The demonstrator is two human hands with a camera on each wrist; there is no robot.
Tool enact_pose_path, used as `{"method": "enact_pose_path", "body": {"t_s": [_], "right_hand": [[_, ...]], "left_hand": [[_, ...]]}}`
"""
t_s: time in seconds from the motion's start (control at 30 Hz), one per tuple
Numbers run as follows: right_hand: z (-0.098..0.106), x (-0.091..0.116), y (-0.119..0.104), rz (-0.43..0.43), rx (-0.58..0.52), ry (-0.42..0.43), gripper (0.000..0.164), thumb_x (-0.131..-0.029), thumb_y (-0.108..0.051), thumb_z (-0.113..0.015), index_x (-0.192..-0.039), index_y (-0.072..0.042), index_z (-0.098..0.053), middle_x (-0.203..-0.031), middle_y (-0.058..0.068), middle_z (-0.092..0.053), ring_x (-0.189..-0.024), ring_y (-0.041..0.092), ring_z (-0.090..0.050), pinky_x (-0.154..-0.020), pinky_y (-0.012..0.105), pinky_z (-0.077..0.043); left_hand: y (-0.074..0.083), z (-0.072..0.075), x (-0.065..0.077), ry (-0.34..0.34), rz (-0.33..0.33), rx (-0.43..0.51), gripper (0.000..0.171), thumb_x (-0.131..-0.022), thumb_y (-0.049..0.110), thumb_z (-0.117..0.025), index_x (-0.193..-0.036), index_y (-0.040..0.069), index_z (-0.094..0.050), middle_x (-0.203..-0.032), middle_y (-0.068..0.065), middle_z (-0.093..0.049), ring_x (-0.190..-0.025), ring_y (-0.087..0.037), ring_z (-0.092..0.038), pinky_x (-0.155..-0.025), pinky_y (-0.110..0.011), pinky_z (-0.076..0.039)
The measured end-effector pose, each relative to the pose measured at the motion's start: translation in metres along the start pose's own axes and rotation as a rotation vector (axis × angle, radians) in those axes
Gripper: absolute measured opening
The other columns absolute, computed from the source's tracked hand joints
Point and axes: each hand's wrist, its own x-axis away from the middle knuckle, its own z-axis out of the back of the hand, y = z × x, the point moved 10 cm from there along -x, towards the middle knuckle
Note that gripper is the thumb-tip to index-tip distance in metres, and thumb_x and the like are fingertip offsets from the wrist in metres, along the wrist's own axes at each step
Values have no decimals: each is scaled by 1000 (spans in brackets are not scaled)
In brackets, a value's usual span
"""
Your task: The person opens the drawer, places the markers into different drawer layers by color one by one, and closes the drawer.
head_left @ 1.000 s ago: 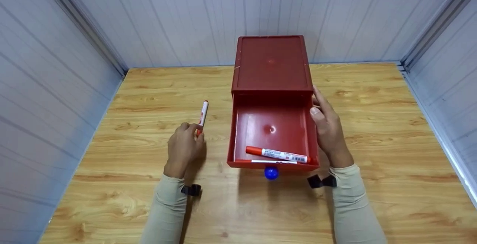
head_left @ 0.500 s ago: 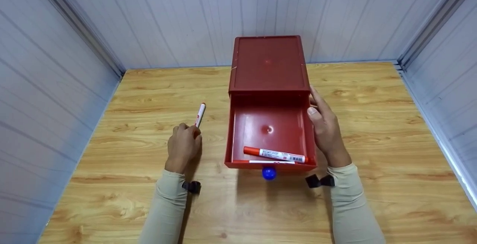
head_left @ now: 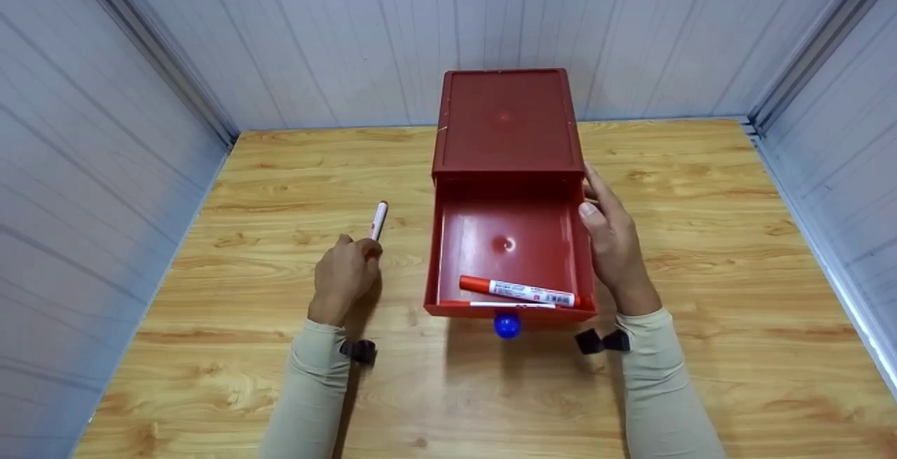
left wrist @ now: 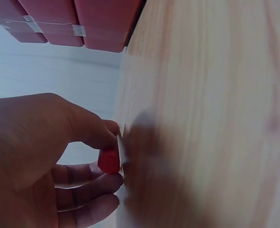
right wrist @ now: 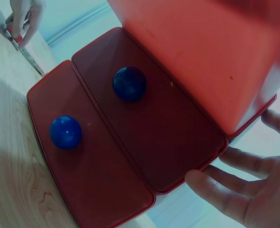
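Observation:
A red plastic drawer unit (head_left: 506, 122) stands at the centre back, its top drawer (head_left: 483, 235) pulled out. A thick red-and-white marker (head_left: 518, 291) lies in that drawer near the front wall, with a second red-and-white marker (head_left: 511, 305) along the wall. Left of the unit, my left hand (head_left: 343, 273) pinches another marker (head_left: 378, 219) by its near end at the tabletop. The left wrist view shows its red end (left wrist: 109, 161) between thumb and fingers. My right hand (head_left: 617, 245) rests along the unit's right side, fingers extended (right wrist: 247, 164).
The drawer has a blue ball knob (head_left: 507, 326). Two lower drawers (right wrist: 97, 166), closed, carry blue knobs (right wrist: 65, 132) too. A wood-grain table (head_left: 266, 235) lies beneath, with white panel walls (head_left: 315, 38) at the back and sides.
The left-hand marker has shifted slightly toward me, and the left fingers now cover its near red end. My right hand stays at the unit's side.

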Motion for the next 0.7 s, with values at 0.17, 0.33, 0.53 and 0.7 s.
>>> {"method": "enact_pose_path", "body": {"t_s": [0.17, 0.33, 0.53, 0.7], "right_hand": [[-1, 1, 0, 3, 2, 4, 55, -102, -22, -43, -156, -29, -38, -139, 7, -54, -123, 24, -53, -92, 37, -51], [-1, 2, -3, 16, 27, -8, 57, -103, -18, -41, -159, -26, -31, -142, 8, -54, -124, 23, -54, -92, 31, -51], [-1, 2, -8, 56, 65, -21, 57, -104, -14, -39, -159, -25, -29, -142, 8, -54, -124, 22, -55, -95, 29, -49], [-1, 1, -8, 60, 56, -33, 57, -104, -14, -38, -159, -25, -29, -145, 6, -51, -128, 21, -51, -99, 31, -47]], "left_hand": [[1, 1, 1, -2, -4, 1, 22, -93, 14, -62, -105, 19, -79, -92, -17, -60, -61, -28, -54, -51, -47, -49], [-1, 2, 1, 2, 2, 6, 23, -94, 15, -61, -104, 20, -80, -92, -16, -61, -62, -29, -56, -53, -49, -51], [-5, 5, 1, 39, 21, 51, 19, -95, 21, -65, -109, 17, -79, -91, -14, -60, -66, -32, -59, -57, -51, -51], [-3, 10, 2, 97, -4, 112, 19, -94, 20, -68, -108, 13, -79, -90, -14, -61, -68, -31, -59, -60, -52, -51]]}}
